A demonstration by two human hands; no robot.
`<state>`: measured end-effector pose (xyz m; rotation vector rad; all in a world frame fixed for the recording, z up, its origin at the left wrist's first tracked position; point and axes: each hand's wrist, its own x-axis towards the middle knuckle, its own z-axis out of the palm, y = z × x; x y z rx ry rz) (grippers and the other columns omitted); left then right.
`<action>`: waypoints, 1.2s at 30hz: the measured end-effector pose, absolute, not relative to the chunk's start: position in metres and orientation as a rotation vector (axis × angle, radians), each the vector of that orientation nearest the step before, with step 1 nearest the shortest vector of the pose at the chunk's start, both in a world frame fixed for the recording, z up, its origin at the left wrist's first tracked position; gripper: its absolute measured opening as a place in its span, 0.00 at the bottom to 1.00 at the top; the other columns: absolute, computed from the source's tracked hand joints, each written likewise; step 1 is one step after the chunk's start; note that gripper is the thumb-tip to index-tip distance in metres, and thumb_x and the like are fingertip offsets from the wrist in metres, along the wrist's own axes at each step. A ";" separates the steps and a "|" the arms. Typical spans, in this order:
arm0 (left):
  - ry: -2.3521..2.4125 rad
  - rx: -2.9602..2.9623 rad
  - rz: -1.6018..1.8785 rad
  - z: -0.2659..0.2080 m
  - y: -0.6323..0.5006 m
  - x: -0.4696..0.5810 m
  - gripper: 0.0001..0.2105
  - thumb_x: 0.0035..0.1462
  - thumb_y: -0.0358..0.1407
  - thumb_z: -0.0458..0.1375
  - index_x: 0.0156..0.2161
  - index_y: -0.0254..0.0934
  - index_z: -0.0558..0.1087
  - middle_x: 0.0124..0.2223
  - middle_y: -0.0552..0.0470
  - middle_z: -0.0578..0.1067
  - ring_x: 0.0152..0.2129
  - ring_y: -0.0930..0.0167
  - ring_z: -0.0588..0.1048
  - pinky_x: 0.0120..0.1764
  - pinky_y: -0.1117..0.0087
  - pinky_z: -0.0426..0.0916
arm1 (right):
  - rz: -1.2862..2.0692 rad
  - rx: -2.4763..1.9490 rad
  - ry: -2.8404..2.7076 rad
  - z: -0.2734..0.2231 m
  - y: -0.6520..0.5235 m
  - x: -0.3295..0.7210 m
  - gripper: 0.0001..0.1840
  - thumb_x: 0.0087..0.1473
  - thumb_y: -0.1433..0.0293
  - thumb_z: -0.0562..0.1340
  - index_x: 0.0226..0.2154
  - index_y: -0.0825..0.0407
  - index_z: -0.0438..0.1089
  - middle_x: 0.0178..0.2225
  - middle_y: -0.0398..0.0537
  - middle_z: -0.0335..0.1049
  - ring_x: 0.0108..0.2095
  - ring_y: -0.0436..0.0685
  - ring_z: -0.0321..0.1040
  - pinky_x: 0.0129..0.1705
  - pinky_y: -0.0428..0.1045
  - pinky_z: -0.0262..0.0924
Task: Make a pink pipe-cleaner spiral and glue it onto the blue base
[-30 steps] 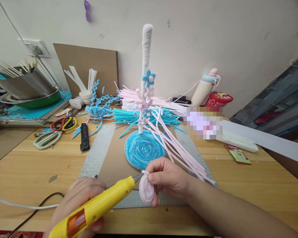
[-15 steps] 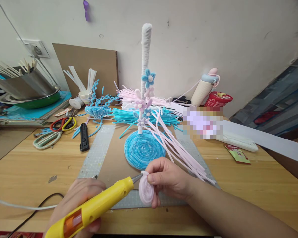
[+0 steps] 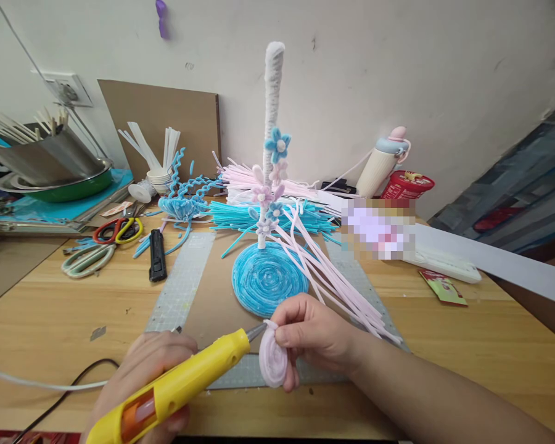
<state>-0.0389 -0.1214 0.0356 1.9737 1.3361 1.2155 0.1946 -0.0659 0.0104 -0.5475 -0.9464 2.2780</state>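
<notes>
My left hand [image 3: 141,376] grips a yellow hot glue gun [image 3: 180,385], its metal tip touching the top edge of a pink pipe-cleaner coil [image 3: 272,362]. My right hand [image 3: 312,336] pinches that coil between thumb and fingers, just above the cutting mat [image 3: 180,290]. Just beyond stands a blue spiral base [image 3: 268,277] with a white wrapped upright stem [image 3: 272,123] bearing small blue and pink flowers [image 3: 276,145]. A bundle of pink pipe cleaners [image 3: 337,283] leans across the base to the right of my right hand.
Scissors [image 3: 102,243] and a black utility knife [image 3: 156,256] lie at the left. Blue pipe cleaners [image 3: 240,216] are piled behind the base. A bottle [image 3: 382,163] and a red can [image 3: 404,185] stand at the back right. The gun's cables [image 3: 46,385] trail left.
Almost nothing has moved; the glue gun shifted slightly while its tip stays at the pink coil held by my right hand.
</notes>
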 end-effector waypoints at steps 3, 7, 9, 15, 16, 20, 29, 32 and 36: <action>1.333 1.990 1.214 0.032 -0.121 -0.041 0.18 0.52 0.55 0.53 0.35 0.45 0.74 0.34 0.50 0.75 0.32 0.62 0.72 0.36 0.63 0.67 | 2.283 -0.552 -0.978 0.012 -0.066 0.195 0.17 0.42 0.62 0.70 0.23 0.61 0.70 0.18 0.49 0.73 0.16 0.52 0.71 0.16 0.41 0.65; 1.348 2.061 1.185 0.025 -0.117 -0.052 0.16 0.53 0.53 0.54 0.36 0.44 0.73 0.35 0.51 0.76 0.34 0.63 0.73 0.38 0.65 0.67 | 2.309 -0.551 -1.005 0.013 -0.066 0.195 0.17 0.41 0.62 0.70 0.22 0.61 0.71 0.18 0.48 0.72 0.15 0.52 0.71 0.16 0.42 0.66; 1.398 2.163 1.161 0.021 -0.111 -0.060 0.13 0.54 0.49 0.55 0.37 0.43 0.72 0.36 0.50 0.76 0.35 0.63 0.74 0.38 0.65 0.67 | 2.312 -0.548 -1.007 0.013 -0.067 0.195 0.17 0.41 0.62 0.70 0.22 0.61 0.71 0.18 0.48 0.73 0.16 0.52 0.71 0.16 0.42 0.66; 2.016 2.431 0.767 0.015 -0.073 -0.084 0.14 0.55 0.46 0.53 0.39 0.39 0.72 0.42 0.45 0.75 0.35 0.59 0.75 0.39 0.60 0.65 | 2.202 -0.601 -1.016 0.010 -0.065 0.195 0.17 0.43 0.62 0.69 0.23 0.60 0.69 0.18 0.47 0.73 0.17 0.51 0.71 0.18 0.42 0.65; 2.098 2.454 0.589 0.015 -0.066 -0.087 0.15 0.56 0.45 0.51 0.42 0.39 0.72 0.46 0.44 0.73 0.36 0.57 0.74 0.40 0.58 0.64 | 2.155 -0.627 -1.024 0.010 -0.064 0.195 0.16 0.43 0.62 0.69 0.24 0.59 0.69 0.18 0.46 0.73 0.17 0.51 0.71 0.18 0.42 0.64; 2.139 2.400 0.118 0.014 -0.049 -0.091 0.19 0.57 0.39 0.45 0.48 0.34 0.70 0.51 0.35 0.67 0.40 0.52 0.73 0.42 0.50 0.64 | 2.002 -0.723 -1.049 0.011 -0.061 0.196 0.15 0.46 0.63 0.68 0.26 0.60 0.70 0.20 0.47 0.74 0.20 0.50 0.72 0.21 0.42 0.66; 1.436 1.686 0.974 0.056 -0.075 -0.007 0.13 0.54 0.43 0.55 0.41 0.37 0.68 0.35 0.49 0.74 0.33 0.66 0.75 0.35 0.66 0.70 | 1.832 -0.779 -1.035 0.011 -0.063 0.192 0.16 0.46 0.61 0.68 0.26 0.59 0.72 0.21 0.47 0.74 0.20 0.50 0.72 0.23 0.44 0.67; 1.215 1.513 0.930 0.061 -0.069 0.025 0.13 0.49 0.44 0.61 0.35 0.36 0.70 0.30 0.51 0.75 0.28 0.68 0.74 0.31 0.69 0.70 | 1.560 -0.862 -1.075 0.017 -0.065 0.192 0.13 0.48 0.62 0.66 0.28 0.58 0.74 0.22 0.47 0.75 0.22 0.51 0.73 0.27 0.46 0.69; 1.143 1.491 0.894 0.061 -0.053 0.040 0.11 0.50 0.43 0.61 0.33 0.36 0.72 0.28 0.50 0.77 0.27 0.68 0.75 0.32 0.68 0.70 | 1.351 -0.931 -1.085 0.020 -0.067 0.194 0.12 0.50 0.62 0.65 0.30 0.55 0.75 0.23 0.46 0.76 0.24 0.51 0.73 0.29 0.48 0.71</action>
